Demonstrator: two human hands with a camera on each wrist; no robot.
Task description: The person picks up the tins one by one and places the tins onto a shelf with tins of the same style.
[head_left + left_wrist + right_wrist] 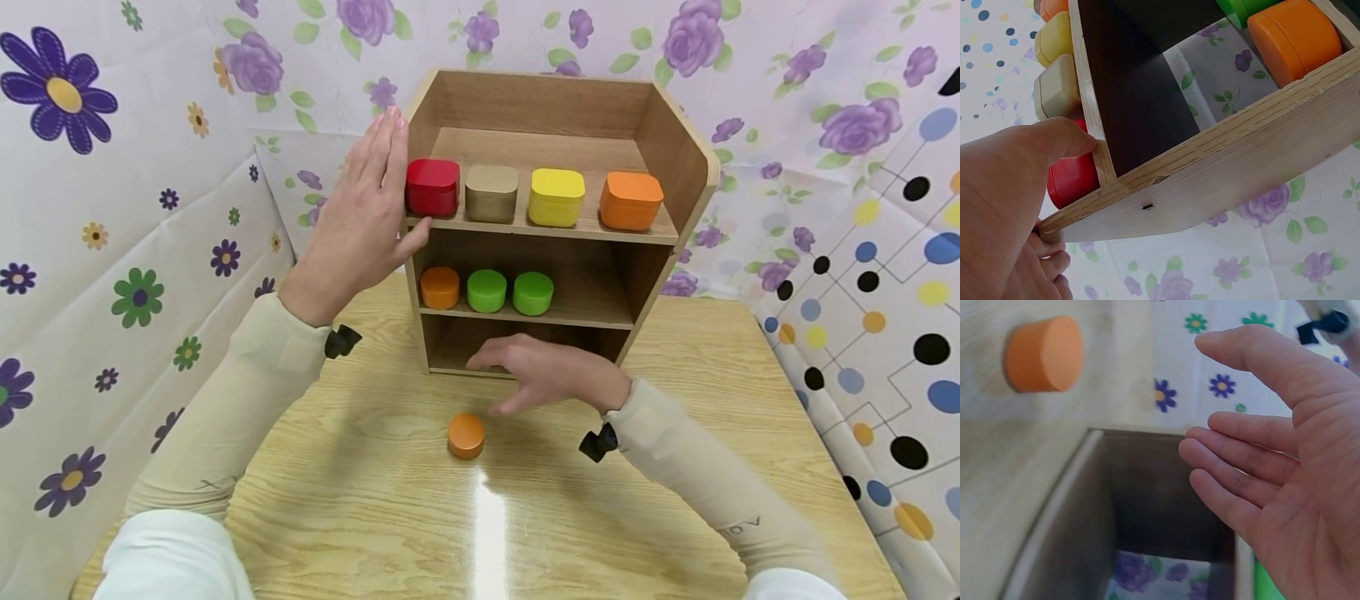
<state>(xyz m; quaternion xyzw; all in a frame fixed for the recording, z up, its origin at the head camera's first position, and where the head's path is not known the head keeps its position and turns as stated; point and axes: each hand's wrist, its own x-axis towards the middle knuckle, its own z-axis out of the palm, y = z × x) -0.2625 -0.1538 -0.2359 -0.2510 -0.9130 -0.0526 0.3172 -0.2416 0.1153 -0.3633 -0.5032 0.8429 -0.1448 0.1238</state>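
My left hand (pixel 360 208) holds the left side panel of a small wooden shelf (pixel 540 104). The fingers lie along the outside of the panel, and the thumb (pixel 1063 137) rests on the front edge beside a red rounded block (pixel 432 187). In front of the bottom compartment hovers my right hand (pixel 551 373), fingers loosely spread and nothing between them. Just beyond its fingertips, an orange round block (pixel 466 437) stands on the table. The right wrist view also has this orange block (pixel 1044 355), apart from the hand.
Along the top tier stand a tan block (pixel 491 193), a yellow block (pixel 556 197) and an orange squarish block (pixel 631 201). The middle tier holds another orange round block (pixel 439 287) and two green round blocks (pixel 487 291). Patterned cloth walls surround the wooden table (pixel 360 517).
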